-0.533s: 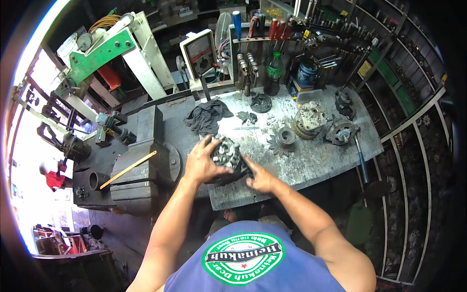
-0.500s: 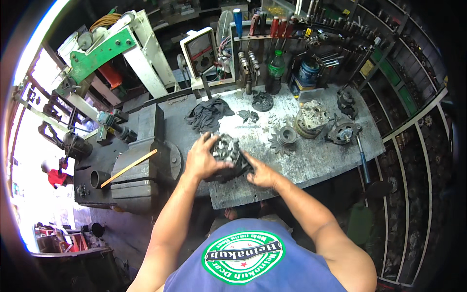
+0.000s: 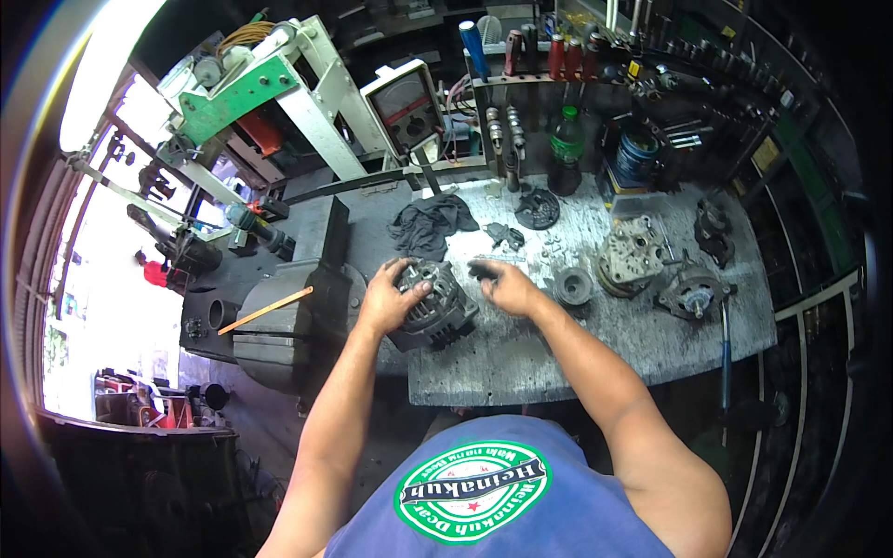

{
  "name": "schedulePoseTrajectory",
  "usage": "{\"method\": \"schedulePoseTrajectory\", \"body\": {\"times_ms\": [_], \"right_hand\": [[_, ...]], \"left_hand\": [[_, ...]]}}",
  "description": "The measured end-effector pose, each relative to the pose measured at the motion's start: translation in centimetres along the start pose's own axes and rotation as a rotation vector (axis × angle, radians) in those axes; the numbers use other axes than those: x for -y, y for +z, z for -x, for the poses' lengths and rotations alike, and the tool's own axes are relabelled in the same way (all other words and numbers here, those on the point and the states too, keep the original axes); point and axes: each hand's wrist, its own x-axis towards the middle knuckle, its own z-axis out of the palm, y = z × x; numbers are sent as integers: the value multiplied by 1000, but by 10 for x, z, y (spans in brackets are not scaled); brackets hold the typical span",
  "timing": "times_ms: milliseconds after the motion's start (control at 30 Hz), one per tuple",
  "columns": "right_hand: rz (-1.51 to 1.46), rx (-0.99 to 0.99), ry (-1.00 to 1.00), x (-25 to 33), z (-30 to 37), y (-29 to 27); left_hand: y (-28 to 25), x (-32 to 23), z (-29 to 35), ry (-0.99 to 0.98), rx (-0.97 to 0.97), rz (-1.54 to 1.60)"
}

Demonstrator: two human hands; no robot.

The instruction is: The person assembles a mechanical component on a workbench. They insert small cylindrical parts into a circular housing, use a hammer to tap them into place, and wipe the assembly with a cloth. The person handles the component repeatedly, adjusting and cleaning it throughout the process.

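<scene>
My left hand grips a dark, slotted alternator housing at the table's near left part, its fingers over the top and left side. The housing sits tilted, its finned side facing right. Just right of it, apart from the housing, my right hand hovers with thumb and forefinger apart and dark-stained fingertips. I see nothing clearly held there. Beyond that hand lies a round pulley part, partly hidden by my wrist.
A lighter alternator body and an end frame with a shaft stand to the right, near a blue-handled hammer. A black rag lies behind the housing. At left is a big vise with an orange strip on it.
My right hand has come off the housing and moved right and up. The housing has turned so its finned side shows. My left hand keeps its hold. The view has shifted.
</scene>
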Motion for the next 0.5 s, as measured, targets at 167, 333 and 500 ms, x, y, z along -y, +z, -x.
{"method": "schedulePoseTrajectory", "body": {"times_ms": [167, 333, 500], "right_hand": [[229, -186, 72, 28, -129, 14], [774, 9, 141, 21, -206, 55], [288, -306, -78, 2, -209, 47]], "left_hand": [[8, -21, 12, -190, -112, -67], [14, -49, 15, -507, -202, -119], [12, -57, 13, -586, -184, -219]]}}
